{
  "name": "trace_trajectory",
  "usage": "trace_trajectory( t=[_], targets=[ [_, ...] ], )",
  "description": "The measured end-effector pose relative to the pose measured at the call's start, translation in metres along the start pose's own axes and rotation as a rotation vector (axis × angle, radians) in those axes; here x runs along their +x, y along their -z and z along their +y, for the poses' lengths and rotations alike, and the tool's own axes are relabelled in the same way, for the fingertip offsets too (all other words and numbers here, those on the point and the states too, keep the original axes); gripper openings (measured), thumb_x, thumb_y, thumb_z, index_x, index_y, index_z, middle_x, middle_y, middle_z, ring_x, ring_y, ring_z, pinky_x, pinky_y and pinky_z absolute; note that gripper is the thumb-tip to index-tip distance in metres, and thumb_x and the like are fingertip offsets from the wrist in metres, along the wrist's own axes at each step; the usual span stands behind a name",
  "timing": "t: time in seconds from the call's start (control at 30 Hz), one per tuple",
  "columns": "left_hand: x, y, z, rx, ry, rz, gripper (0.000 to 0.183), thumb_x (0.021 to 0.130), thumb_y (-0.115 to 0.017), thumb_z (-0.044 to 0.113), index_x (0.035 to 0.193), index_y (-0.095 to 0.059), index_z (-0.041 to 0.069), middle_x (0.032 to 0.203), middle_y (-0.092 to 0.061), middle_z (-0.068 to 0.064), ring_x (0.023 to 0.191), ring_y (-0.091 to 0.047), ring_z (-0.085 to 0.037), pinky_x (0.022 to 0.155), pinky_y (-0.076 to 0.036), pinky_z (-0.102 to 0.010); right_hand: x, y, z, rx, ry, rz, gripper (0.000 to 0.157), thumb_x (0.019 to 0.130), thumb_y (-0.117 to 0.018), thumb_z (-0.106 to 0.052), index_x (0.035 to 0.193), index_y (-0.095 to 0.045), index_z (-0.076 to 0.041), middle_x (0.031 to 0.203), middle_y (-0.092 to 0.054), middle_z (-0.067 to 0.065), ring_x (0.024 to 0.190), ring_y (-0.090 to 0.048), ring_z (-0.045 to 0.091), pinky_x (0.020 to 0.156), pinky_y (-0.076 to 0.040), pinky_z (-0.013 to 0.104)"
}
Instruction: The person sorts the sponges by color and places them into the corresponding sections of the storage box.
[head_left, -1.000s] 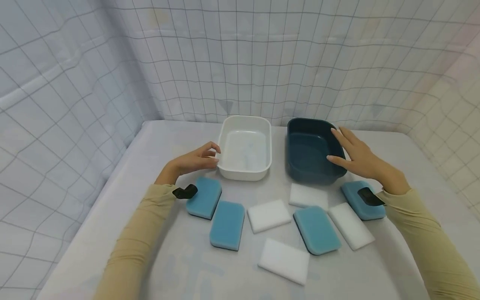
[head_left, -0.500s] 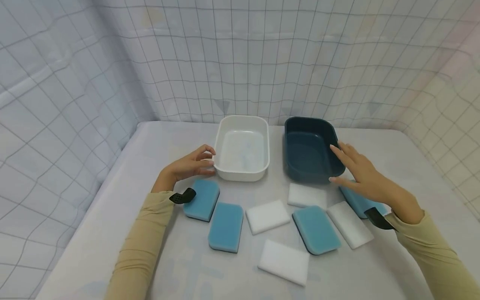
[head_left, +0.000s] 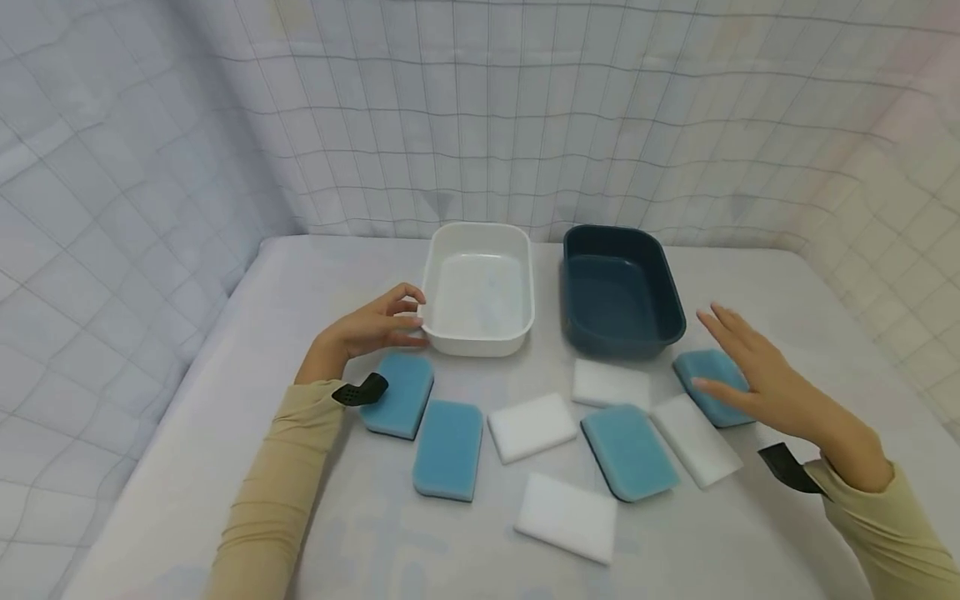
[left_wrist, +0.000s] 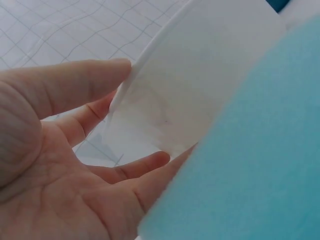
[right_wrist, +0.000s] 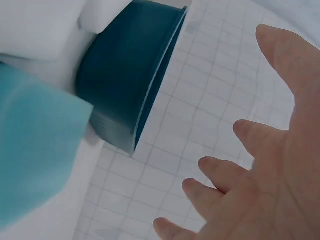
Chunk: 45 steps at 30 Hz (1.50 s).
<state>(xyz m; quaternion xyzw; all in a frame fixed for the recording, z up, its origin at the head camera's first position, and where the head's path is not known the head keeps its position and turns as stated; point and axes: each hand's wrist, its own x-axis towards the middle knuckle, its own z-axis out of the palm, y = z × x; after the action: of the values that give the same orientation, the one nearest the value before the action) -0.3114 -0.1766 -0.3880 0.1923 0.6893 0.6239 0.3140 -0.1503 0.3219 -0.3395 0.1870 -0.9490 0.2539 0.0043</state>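
My left hand (head_left: 377,327) is at the left side of the white tub (head_left: 480,347), fingers loosely bent. In the left wrist view, straight thumb and fingertips touch the rim and outer wall of that tub (left_wrist: 200,70); a blue sponge (left_wrist: 260,150) fills the right side. My right hand (head_left: 772,387), fingers spread and holding nothing, hovers over and beside a blue sponge (head_left: 708,371), partly covering it. Right of the white tub stands a dark blue tub (head_left: 622,342), apart from my right hand. The right wrist view shows bare fingers (right_wrist: 225,175) before the wall cloth.
Several blue sponges with dark undersides, such as one sponge (head_left: 447,450), and several white sponges, such as one block (head_left: 566,517), lie on the white cloth-covered table (head_left: 322,267). Grid-patterned cloth (head_left: 465,125) hangs behind and at both sides.
My right hand has moved from the dark blue tub's right rim toward the right and nearer to me. My left hand stays at the white tub.
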Motion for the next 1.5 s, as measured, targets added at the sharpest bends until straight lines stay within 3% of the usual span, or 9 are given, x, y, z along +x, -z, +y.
trace_trajectory(
  t=[0.1, 0.2, 0.4, 0.6, 0.83, 0.93, 1.5],
  targets=[
    [-0.003, 0.002, -0.001, -0.003, 0.0, -0.001, 0.025, 0.096, -0.05, 0.006, 0.113, -0.035, 0.017, 0.125, -0.032, -0.008, 0.107, -0.055, -0.021, 0.097, -0.049, -0.042, -0.008, 0.0, 0.007, -0.002, -0.043, 0.065, 0.082, 0.086, -0.066, -0.022, 0.15, -0.016, -0.027, 0.157, -0.017, 0.013, 0.141, -0.02, 0.041, 0.098, -0.023, 0.07],
    [-0.004, 0.002, -0.001, -0.005, 0.0, -0.003, 0.025, 0.095, -0.051, 0.007, 0.112, -0.035, 0.017, 0.126, -0.03, -0.009, 0.106, -0.056, -0.02, 0.096, -0.049, -0.041, -0.015, -0.004, 0.017, -0.051, -0.062, 0.145, 0.078, 0.084, -0.069, -0.022, 0.148, -0.026, -0.02, 0.145, -0.036, 0.02, 0.123, -0.04, 0.042, 0.087, -0.036, 0.063],
    [-0.002, 0.001, 0.0, -0.011, -0.004, -0.004, 0.029, 0.095, -0.053, 0.008, 0.116, -0.033, 0.011, 0.13, -0.029, -0.013, 0.106, -0.057, -0.02, 0.094, -0.051, -0.039, -0.022, -0.013, 0.036, -0.183, -0.124, 0.151, 0.065, 0.084, -0.068, -0.029, 0.137, -0.041, -0.003, 0.126, -0.048, 0.027, 0.099, -0.052, 0.039, 0.071, -0.046, 0.052],
    [0.0, 0.0, 0.0, -0.026, -0.012, -0.014, 0.03, 0.095, -0.051, 0.007, 0.117, -0.031, 0.008, 0.132, -0.027, -0.019, 0.104, -0.058, -0.018, 0.094, -0.051, -0.04, -0.021, -0.021, 0.042, -0.213, -0.192, 0.096, 0.061, 0.086, -0.066, -0.035, 0.13, -0.044, 0.0, 0.12, -0.048, 0.032, 0.092, -0.055, 0.039, 0.065, -0.047, 0.046],
    [0.002, 0.001, 0.0, -0.026, -0.011, -0.015, 0.029, 0.096, -0.051, 0.007, 0.117, -0.032, 0.009, 0.13, -0.029, -0.016, 0.104, -0.058, -0.018, 0.094, -0.051, -0.04, -0.02, -0.029, 0.039, -0.206, -0.263, 0.057, 0.065, 0.086, -0.064, -0.039, 0.13, -0.042, 0.004, 0.123, -0.042, 0.039, 0.101, -0.05, 0.051, 0.076, -0.044, 0.062],
    [0.001, 0.001, 0.0, -0.031, -0.007, -0.013, 0.029, 0.095, -0.051, 0.006, 0.118, -0.032, 0.009, 0.13, -0.028, -0.016, 0.104, -0.058, -0.019, 0.094, -0.051, -0.04, -0.019, -0.032, 0.039, -0.208, -0.283, 0.043, 0.067, 0.085, -0.065, -0.04, 0.129, -0.042, 0.004, 0.122, -0.041, 0.04, 0.101, -0.049, 0.053, 0.077, -0.043, 0.064],
    [0.002, 0.001, 0.0, -0.05, 0.003, -0.008, 0.028, 0.095, -0.051, 0.004, 0.116, -0.033, 0.01, 0.13, -0.029, -0.017, 0.103, -0.059, -0.02, 0.093, -0.051, -0.041, -0.015, -0.039, 0.04, -0.238, -0.248, 0.092, 0.061, 0.079, -0.07, -0.026, 0.124, -0.045, 0.007, 0.112, -0.047, 0.04, 0.09, -0.054, 0.05, 0.071, -0.047, 0.06]
  ],
)
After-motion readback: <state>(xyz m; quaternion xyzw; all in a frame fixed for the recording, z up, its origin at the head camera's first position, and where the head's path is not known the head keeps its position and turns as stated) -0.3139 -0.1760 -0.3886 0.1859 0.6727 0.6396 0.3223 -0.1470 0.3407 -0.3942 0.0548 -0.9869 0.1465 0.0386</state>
